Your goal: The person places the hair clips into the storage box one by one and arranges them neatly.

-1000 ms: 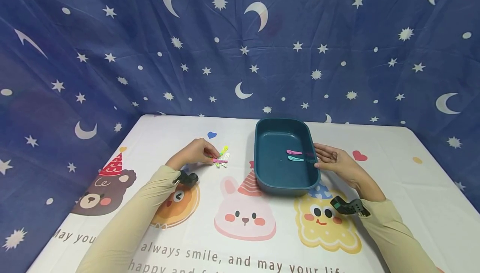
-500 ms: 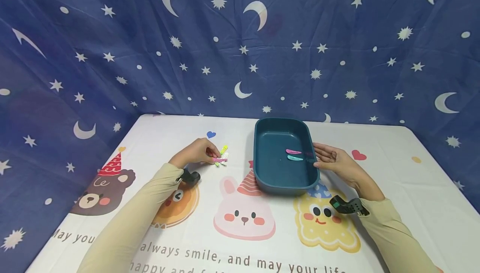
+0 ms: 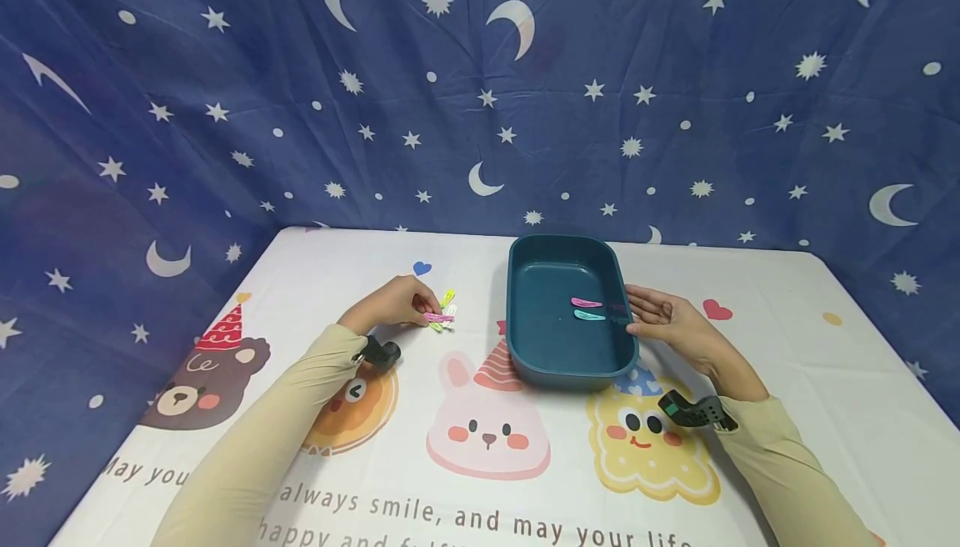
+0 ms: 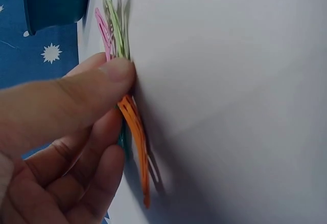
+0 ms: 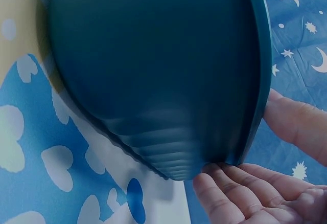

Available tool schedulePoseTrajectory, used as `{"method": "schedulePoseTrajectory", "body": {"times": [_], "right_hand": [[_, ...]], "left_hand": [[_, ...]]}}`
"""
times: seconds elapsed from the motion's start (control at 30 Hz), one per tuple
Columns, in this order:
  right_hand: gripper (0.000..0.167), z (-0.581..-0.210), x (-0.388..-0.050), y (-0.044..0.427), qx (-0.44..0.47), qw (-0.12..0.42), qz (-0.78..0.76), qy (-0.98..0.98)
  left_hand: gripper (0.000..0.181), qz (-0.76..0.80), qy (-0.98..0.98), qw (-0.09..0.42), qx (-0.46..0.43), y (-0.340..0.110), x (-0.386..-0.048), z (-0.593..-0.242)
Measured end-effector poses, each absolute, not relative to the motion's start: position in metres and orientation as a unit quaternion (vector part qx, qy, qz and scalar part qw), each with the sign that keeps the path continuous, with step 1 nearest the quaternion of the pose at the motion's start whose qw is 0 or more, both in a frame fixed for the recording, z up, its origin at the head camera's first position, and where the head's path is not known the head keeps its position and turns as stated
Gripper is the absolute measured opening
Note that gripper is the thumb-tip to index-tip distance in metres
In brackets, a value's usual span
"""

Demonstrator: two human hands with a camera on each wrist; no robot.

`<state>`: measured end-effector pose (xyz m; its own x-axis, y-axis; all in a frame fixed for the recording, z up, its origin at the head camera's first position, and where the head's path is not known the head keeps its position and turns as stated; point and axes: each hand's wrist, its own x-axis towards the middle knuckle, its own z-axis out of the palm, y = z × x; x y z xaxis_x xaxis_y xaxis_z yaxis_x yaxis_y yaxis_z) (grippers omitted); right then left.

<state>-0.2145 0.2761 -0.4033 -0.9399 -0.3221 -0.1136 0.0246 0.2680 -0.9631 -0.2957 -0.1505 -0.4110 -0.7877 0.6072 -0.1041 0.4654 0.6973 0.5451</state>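
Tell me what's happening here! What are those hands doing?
Someone's left hand is pinching at a little pile of colourful clips on the table. It's hard to tell exactly which ones are in the grip. The right hand touches the side of the bin. A pink clip and a light blue clip lie inside it; the pile is outside.

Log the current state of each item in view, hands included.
Container: upright, open-topped.
Pink clip: lying inside the container.
Turquoise clip: lying beside it; catch too small to judge.
Clip bunch outside: overlapping, partly hidden.
Left hand: pinching at the bunch; exactly which clips, unclear.
Right hand: touching the container's outer side.
Tablecloth: spread out.
Backdrop: hanging, creased.
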Motion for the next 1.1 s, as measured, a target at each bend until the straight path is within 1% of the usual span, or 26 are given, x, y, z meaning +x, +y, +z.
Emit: {"method": "schedulePoseTrajectory", "body": {"times": [0.37, 0.67, 0.9, 1.1], "right_hand": [[0.071, -0.4052, -0.2165, 0.2764, -0.092, 0.148, -0.598, 0.783], [0.072, -0.4046, -0.2160, 0.2766, -0.097, 0.148, -0.601, 0.780], [0.072, -0.4025, -0.2140, 0.2766, -0.102, 0.146, -0.599, 0.780], [0.072, -0.4000, -0.2129, 0.2765, -0.102, 0.146, -0.600, 0.780]], "left_hand": [[0.015, 0.247, 0.911, 0.137, 0.300, -0.1506, -0.2960, -0.4123], [0.013, 0.259, 0.912, 0.140, 0.285, -0.1506, -0.2943, -0.4121], [0.009, 0.261, 0.913, 0.123, 0.287, -0.1523, -0.2948, -0.4113], [0.010, 0.281, 0.912, 0.116, 0.276, -0.1527, -0.2964, -0.4118]]}}
